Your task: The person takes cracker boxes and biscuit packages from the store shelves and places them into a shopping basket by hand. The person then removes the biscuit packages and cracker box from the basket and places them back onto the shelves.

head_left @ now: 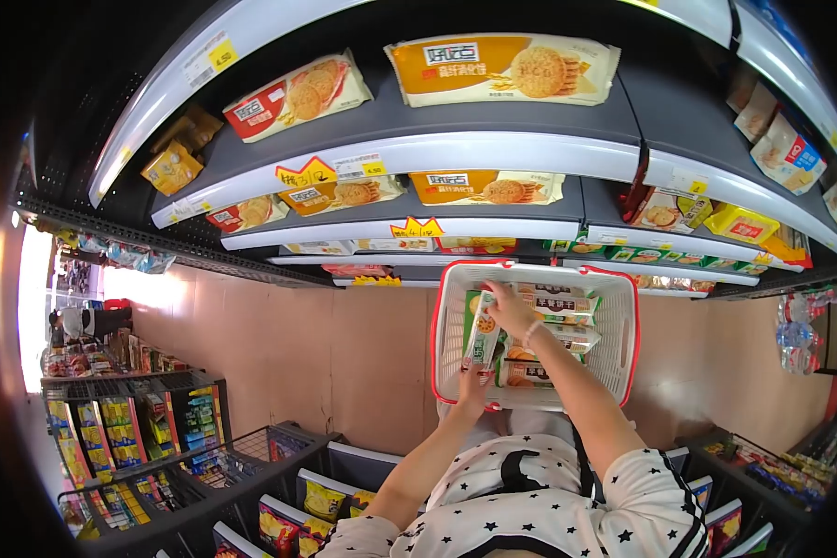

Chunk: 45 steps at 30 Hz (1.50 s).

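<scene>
**Both hands on a white and green biscuit packet in a basket**

The person's right hand (506, 309) grasps the far end of a long white and green plastic biscuit packet (483, 337), and the left hand (473, 387) grips its near end. The packet lies lengthwise between the hands, inside a white plastic basket with a red rim (629, 325), along the basket's left side. Just to the right of the hands, several more green and white biscuit packets (556, 307) lie crosswise in a stack or row; which one cannot be told. A pale bracelet (532, 329) circles the right wrist. Beyond the hands, grey shelves with white front edges (418, 154) carry orange and white biscuit packs (507, 73). Tan floor tiles (316, 358) show left of the basket.
</scene>
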Each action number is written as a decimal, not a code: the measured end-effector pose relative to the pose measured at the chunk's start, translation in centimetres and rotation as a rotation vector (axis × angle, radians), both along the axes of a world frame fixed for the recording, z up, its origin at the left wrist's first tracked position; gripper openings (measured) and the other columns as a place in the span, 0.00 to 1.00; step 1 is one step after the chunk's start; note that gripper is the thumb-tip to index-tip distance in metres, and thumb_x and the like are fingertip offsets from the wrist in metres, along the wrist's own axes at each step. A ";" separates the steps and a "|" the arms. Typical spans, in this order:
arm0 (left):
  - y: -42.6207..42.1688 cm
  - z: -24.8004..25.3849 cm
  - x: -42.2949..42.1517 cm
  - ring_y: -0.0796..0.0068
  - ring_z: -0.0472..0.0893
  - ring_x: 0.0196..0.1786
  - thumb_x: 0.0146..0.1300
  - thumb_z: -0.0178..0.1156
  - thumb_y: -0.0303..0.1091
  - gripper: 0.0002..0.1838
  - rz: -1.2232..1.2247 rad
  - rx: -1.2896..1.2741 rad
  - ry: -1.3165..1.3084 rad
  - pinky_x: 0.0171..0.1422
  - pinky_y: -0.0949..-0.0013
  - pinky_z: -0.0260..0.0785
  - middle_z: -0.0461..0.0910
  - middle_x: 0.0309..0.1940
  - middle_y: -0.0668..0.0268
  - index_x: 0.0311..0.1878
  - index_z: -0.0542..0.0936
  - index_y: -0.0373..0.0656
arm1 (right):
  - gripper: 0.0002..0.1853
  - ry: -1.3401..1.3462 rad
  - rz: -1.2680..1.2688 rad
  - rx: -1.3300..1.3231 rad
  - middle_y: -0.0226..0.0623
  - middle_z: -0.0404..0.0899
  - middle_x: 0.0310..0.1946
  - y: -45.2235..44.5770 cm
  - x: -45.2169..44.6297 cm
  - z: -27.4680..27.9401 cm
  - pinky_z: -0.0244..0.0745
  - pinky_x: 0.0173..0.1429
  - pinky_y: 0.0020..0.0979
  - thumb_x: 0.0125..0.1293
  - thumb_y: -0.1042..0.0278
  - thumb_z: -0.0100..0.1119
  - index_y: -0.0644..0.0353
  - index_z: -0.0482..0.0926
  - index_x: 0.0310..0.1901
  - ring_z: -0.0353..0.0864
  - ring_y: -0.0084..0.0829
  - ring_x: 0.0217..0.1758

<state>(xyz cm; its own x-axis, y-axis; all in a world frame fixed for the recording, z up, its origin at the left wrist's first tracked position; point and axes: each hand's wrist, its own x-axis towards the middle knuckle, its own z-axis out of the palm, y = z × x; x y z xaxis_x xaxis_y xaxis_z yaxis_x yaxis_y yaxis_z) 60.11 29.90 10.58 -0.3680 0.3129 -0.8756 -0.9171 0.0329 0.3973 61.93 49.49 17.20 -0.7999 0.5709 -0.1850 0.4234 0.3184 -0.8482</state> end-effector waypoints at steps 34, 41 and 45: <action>28.8 56.0 -16.7 0.53 0.66 0.58 0.58 0.55 0.43 0.28 0.071 0.018 2.634 0.63 0.56 0.54 0.71 0.51 0.49 0.55 0.67 0.31 | 0.22 0.435 -0.844 1.402 0.50 0.68 0.53 17.3 -2.4 48.3 0.59 0.61 0.40 0.56 0.67 0.54 0.65 0.68 0.53 0.63 0.47 0.59; 30.5 56.0 -17.5 0.51 0.59 0.66 0.59 0.50 0.54 0.43 -0.562 -0.091 2.254 0.67 0.54 0.51 0.66 0.56 0.43 0.62 0.54 0.22 | 0.42 0.152 -1.065 1.337 0.61 0.67 0.54 17.9 -3.3 48.0 0.58 0.62 0.41 0.54 0.45 0.52 0.70 0.55 0.63 0.64 0.49 0.60; 30.0 57.0 -17.7 0.51 0.64 0.62 0.55 0.55 0.53 0.45 -0.769 -0.031 2.055 0.63 0.55 0.56 0.68 0.55 0.44 0.62 0.54 0.21 | 0.45 0.102 -0.909 0.872 0.60 0.71 0.50 16.7 -2.9 49.4 0.61 0.60 0.40 0.53 0.43 0.52 0.72 0.54 0.63 0.68 0.47 0.57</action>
<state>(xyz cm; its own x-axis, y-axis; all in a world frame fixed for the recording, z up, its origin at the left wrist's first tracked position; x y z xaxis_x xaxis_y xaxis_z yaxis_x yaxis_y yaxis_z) 42.44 59.85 67.60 -0.3755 0.8093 0.4517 0.8489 0.1047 0.5181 59.06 66.20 66.59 -0.0443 0.8215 0.5685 0.7278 0.4164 -0.5450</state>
